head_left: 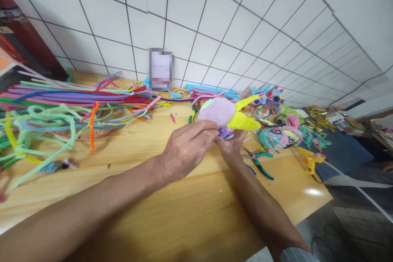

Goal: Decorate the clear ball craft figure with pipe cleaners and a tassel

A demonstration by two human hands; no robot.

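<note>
Above the middle of the table, both hands hold a fish-like pipe-cleaner figure (217,111) with a rounded lilac body. Two yellow prongs (245,120) spread from its right end like a forked tail. My left hand (190,144) pinches the lower edge of the body, close to a small purple coil (223,132). From below, my right hand (232,145) grips the figure, its fingers largely hidden behind it. Green-handled pliers (260,163) lie on the table just right of my right hand.
Bundled pipe cleaners (76,97) and a loose green tangle (58,127) cover the table's left. Finished-looking colourful figures (276,137) stand at right, near a yellow glue gun (310,159). A white tiled wall (196,16) rises behind. The table's edge (316,209) runs along the right.
</note>
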